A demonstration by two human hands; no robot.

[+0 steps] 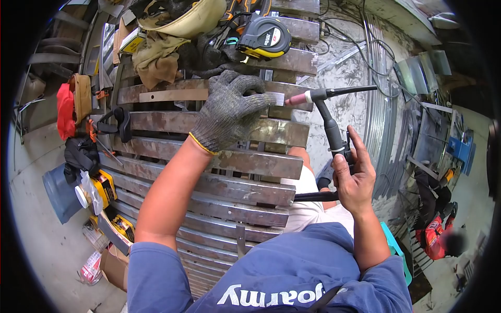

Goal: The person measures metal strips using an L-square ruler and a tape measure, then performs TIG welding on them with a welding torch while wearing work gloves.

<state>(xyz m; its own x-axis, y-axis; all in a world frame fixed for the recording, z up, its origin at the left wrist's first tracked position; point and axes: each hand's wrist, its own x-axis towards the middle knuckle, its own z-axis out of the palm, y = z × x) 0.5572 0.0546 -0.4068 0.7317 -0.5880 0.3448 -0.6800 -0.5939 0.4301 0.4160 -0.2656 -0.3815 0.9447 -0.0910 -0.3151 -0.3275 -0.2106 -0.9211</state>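
My left hand [229,107], in a grey knit glove, is closed round a flat metal strip [175,95] with a small hole near one end. The strip's bright other end [279,99] pokes out past my fingertips. My bare right hand [356,175] grips the handle of a black TIG welding torch [332,128], index finger extended and thumb on the handle. The torch's pink ceramic nozzle [297,99] points left, close to the strip's bright end. A black cable sleeve [317,196] runs below my right hand across my lap.
Under my left hand lies a slatted metal bench [250,182]. A tape measure [266,37], a brown cloth [156,60] and a welding helmet [193,21] lie at its far end. Metal lengths [377,104] are on the right floor; another person [436,235] crouches at far right.
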